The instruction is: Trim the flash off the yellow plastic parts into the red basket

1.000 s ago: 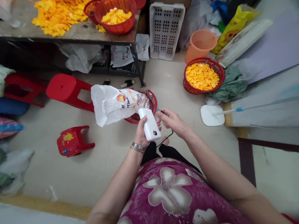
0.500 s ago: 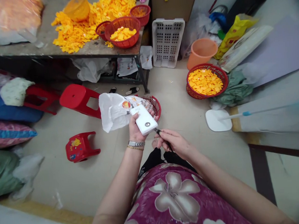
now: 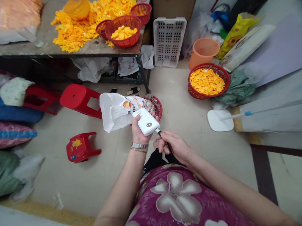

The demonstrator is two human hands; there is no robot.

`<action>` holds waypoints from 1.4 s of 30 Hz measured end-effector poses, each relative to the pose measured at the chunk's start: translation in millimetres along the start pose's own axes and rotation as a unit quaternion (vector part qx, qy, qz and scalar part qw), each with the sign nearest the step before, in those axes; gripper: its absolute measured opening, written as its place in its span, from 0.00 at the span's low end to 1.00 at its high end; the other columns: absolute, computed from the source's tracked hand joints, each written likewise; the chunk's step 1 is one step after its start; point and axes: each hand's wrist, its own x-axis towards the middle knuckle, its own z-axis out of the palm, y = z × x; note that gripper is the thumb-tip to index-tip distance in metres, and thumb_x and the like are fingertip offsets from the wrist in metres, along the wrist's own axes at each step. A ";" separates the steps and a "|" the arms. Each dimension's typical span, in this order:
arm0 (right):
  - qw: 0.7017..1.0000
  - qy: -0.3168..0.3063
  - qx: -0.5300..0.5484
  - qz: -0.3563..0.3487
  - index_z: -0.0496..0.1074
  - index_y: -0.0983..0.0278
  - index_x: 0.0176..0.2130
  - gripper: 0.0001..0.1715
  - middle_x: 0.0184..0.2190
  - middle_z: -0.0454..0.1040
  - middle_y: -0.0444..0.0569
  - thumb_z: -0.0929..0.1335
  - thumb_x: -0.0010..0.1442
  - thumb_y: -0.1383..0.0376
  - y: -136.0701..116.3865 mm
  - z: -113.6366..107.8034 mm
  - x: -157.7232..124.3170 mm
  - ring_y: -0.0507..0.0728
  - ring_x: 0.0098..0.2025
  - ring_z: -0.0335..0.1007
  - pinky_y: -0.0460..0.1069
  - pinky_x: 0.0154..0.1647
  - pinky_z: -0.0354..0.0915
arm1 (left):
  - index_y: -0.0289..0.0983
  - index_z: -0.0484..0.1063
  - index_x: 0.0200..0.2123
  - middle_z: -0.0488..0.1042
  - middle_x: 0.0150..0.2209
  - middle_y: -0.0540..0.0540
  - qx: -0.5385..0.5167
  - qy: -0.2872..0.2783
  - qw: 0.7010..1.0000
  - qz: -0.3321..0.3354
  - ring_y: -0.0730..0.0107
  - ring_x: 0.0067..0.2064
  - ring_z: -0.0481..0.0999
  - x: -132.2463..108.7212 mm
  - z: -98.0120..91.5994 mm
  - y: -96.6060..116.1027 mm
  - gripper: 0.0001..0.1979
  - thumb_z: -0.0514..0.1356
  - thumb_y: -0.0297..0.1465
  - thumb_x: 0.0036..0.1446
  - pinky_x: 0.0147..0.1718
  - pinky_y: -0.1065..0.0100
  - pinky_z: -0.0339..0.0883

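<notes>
My left hand (image 3: 139,131) is closed around a white power bank (image 3: 146,121) and also grips a white plastic bag (image 3: 117,110) with an orange logo that hangs out to the left. My right hand (image 3: 175,146) pinches the plug of a black cable (image 3: 159,132), held right at the power bank's lower corner. A silver watch and a thin bracelet sit on my left wrist. Both hands are in front of my flowered magenta top, above the floor.
A red basket (image 3: 157,105) lies on the floor behind the bag. Red stools (image 3: 79,97) (image 3: 80,147) stand left. A table (image 3: 34,48) holds yellow pieces and red baskets. Another full basket (image 3: 207,81), an orange bucket (image 3: 202,50), a white crate (image 3: 169,40) and a mop (image 3: 219,119) lie right.
My left hand turned the power bank from upright to slanted. My right hand moved from above the cable down to its plug and brought it against the power bank's corner.
</notes>
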 end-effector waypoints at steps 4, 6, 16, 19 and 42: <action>1.000 0.010 -0.002 -0.012 0.66 0.65 0.33 0.14 0.17 0.72 0.43 0.62 0.59 0.56 1.0 1.4 -0.3 0.47 0.15 0.54 0.43 0.17 0.48 | 0.32 0.70 0.42 0.78 0.34 0.41 0.001 0.009 1.000 0.019 0.61 0.39 0.78 -4.2 2.3 -3.3 0.16 0.56 0.33 0.51 0.46 0.56 0.70; 1.000 0.019 -0.007 -0.014 0.66 0.64 0.33 0.14 0.16 0.71 0.43 0.63 0.58 0.55 2.5 1.7 -0.9 0.47 0.15 0.54 0.43 0.17 0.48 | 0.32 0.70 0.42 0.79 0.34 0.41 0.006 0.017 0.999 0.029 0.61 0.38 0.78 -6.0 2.8 -4.8 0.16 0.56 0.33 0.51 0.45 0.57 0.71; 0.998 0.060 -0.016 -0.027 0.66 0.64 0.30 0.13 0.13 0.67 0.41 0.63 0.56 0.56 14.2 3.6 -3.3 0.47 0.14 0.52 0.43 0.16 0.46 | 0.33 0.71 0.41 0.78 0.34 0.43 0.059 0.010 0.998 0.026 0.62 0.36 0.78 -15.8 -1.1 -12.5 0.14 0.56 0.33 0.52 0.42 0.59 0.72; 0.998 0.060 -0.010 -0.026 0.65 0.64 0.29 0.13 0.13 0.66 0.40 0.63 0.56 0.56 17.6 3.6 1.4 0.47 0.14 0.51 0.44 0.16 0.45 | 0.32 0.71 0.40 0.78 0.32 0.42 0.072 0.008 0.997 0.022 0.63 0.34 0.78 -16.8 1.5 -11.1 0.14 0.56 0.34 0.52 0.41 0.60 0.72; 0.991 -0.050 -0.092 0.086 0.69 0.65 0.38 0.26 0.33 0.78 0.50 0.66 0.55 0.45 23.8 -18.4 4.9 0.51 0.30 0.71 0.46 0.33 0.60 | 0.32 0.67 0.49 0.79 0.39 0.37 -0.010 0.037 0.999 0.039 0.53 0.44 0.78 -9.9 -39.8 3.2 0.20 0.56 0.36 0.56 0.49 0.45 0.66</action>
